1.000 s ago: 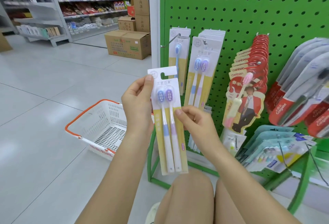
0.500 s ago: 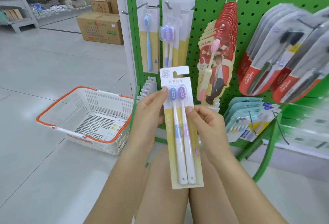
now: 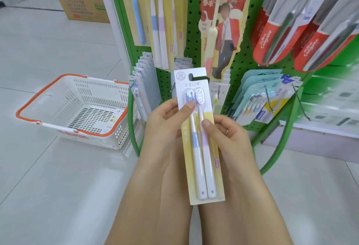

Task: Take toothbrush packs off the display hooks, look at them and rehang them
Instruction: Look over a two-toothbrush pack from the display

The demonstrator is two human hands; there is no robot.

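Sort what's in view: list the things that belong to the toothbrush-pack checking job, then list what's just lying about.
Job: two-brush pack held in the left hand and right hand; matching packs hanging on the green pegboard.

Lying about: white shopping basket with orange handles on the floor; cardboard box behind it.

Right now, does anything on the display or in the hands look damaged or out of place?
Nothing stands out. The toothbrush pack held by the left hand and right hand looks intact, and the packs on the green pegboard hang in rows.
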